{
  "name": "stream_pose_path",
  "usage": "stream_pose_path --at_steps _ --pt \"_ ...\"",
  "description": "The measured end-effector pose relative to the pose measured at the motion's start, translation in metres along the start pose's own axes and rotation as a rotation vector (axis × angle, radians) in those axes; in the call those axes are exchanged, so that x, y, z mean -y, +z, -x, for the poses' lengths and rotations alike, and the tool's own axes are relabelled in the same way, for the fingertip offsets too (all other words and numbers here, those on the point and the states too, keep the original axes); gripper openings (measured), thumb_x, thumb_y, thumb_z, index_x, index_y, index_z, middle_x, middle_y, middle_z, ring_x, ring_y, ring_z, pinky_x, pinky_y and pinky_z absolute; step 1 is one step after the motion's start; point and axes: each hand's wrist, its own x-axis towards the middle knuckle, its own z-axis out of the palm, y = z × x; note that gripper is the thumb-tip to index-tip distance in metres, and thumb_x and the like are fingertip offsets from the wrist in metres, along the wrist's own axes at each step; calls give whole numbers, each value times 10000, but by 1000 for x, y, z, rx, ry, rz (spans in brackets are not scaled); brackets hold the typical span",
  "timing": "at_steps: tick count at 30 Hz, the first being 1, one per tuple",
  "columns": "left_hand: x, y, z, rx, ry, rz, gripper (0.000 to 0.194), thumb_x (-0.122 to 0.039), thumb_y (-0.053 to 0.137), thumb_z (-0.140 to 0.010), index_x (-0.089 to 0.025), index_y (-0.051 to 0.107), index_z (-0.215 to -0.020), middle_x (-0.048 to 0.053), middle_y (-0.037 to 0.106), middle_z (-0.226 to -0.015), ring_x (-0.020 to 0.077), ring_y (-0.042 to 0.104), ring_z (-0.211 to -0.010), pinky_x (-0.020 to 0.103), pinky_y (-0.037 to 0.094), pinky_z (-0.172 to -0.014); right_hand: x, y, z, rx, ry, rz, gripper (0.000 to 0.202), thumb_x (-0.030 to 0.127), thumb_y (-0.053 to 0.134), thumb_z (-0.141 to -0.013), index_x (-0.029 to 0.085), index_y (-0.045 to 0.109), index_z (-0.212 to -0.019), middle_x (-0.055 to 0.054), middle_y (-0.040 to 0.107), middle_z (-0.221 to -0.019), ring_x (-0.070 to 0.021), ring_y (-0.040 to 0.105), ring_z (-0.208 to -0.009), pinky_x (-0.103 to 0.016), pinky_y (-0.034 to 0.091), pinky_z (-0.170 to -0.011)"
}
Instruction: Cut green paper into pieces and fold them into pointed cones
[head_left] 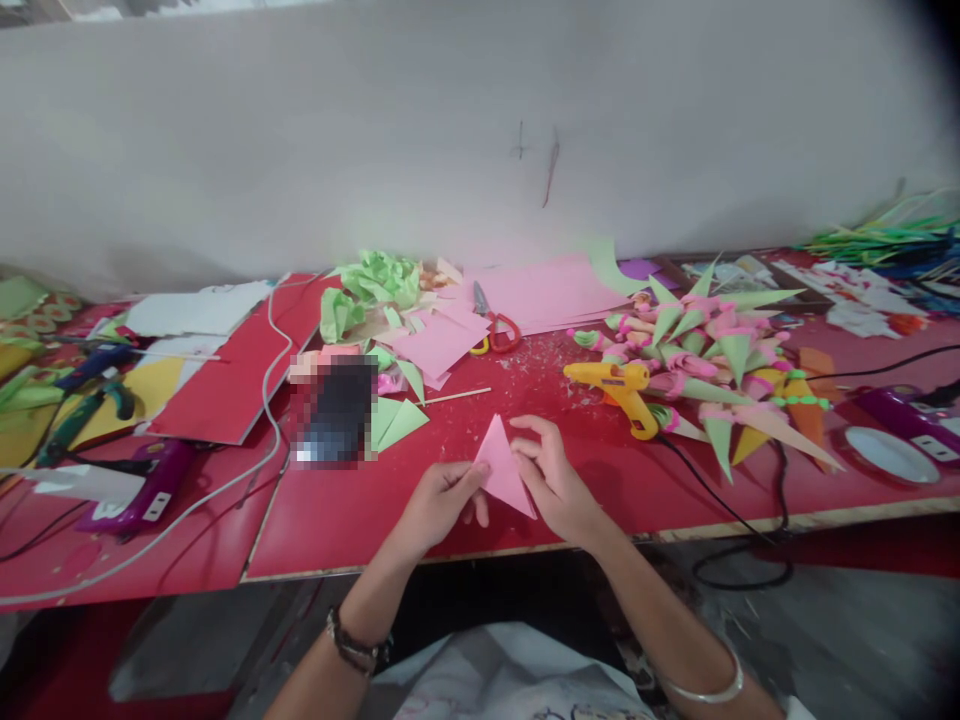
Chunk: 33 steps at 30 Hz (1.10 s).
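A pink paper (504, 470), folded into a narrow triangle with its point up, is held above the red table's front edge. My left hand (444, 500) pinches its left side, thumb on top and the other fingers curled beneath. My right hand (553, 478) is at its right edge, with bent fingers against the paper and the index finger raised off it. Beyond my hands lie a thin wooden stick (457, 396), folded green paper pieces (401, 425) and a yellow glue gun (619, 390).
Pink and green paper cones (701, 350) are heaped at the right. Red-handled scissors (501, 325) lie near pink sheets (540, 290) and crumpled green paper (375, 285). A white cable (271, 400) crosses the left side near a purple power strip (146, 490). A white dish (892, 455) stands far right.
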Motion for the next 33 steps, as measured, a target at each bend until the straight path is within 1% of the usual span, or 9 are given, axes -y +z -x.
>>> stream_pose_path --at_steps 2,5,8,13,16,18,23,28,33 --pt "0 -3 1 13 10 1 491 -454 381 -837 -156 501 -465 -11 522 -413 76 400 -424 196 339 -494 1 -5 -1 84 -125 90 314 111 325 -846 240 478 -1087 -40 535 -874 -156 529 -826 -301 421 -749" --pt "1 -8 2 105 22 21 501 -491 384 -828 -156 515 -479 -5 526 -408 82 409 -431 201 359 -514 2 -11 -2 206 -193 128 324 83 379 -815 246 602 -983 -40 552 -868 -163 524 -850 -302 416 -764" --pt "2 -10 4 212 19 58 490 -499 361 -837 -148 544 -549 9 561 -459 99 463 -474 214 392 -545 2 -13 -2 191 -173 82 201 178 496 -805 237 645 -927 -39 570 -839 -163 544 -798 -284 431 -710" --pt "-1 -8 6 216 68 42 448 -408 325 -881 -138 597 -649 25 610 -637 107 510 -601 222 404 -645 2 -9 -2 162 -130 35 137 307 565 -781 219 665 -811 -39 601 -818 -164 566 -767 -280 434 -696" --pt "-2 -4 7 220 81 45 385 -388 340 -879 -138 609 -761 14 600 -655 105 499 -595 226 410 -644 4 -5 -1 70 -30 51 214 314 562 -778 188 605 -611 -10 585 -651 -146 552 -646 -262 420 -642" --pt "-2 -2 8 208 73 61 369 -388 338 -879 -140 600 -806 14 599 -666 107 499 -597 229 415 -634 5 -3 -1 40 48 51 275 309 536 -792 182 540 -549 4 566 -576 -134 530 -586 -258 411 -618" --pt "-1 6 8 125 49 96 414 -405 286 -886 -145 563 -722 13 584 -622 116 514 -585 230 418 -611 2 1 -1 -70 118 44 222 302 541 -770 192 447 -601 34 491 -570 -117 476 -563 -235 381 -554" --pt "4 13 4 34 59 -25 395 -421 356 -861 -155 512 -615 -7 544 -542 107 490 -539 208 386 -555 3 2 -1 -115 101 81 198 260 528 -763 206 380 -643 55 402 -592 -100 453 -555 -218 361 -524" --pt "4 11 4 42 75 -64 415 -402 335 -872 -153 515 -593 -15 540 -526 98 488 -518 191 378 -539 8 3 1 -62 183 -111 151 254 519 -778 222 391 -850 47 552 -644 -121 574 -588 -246 439 -584"
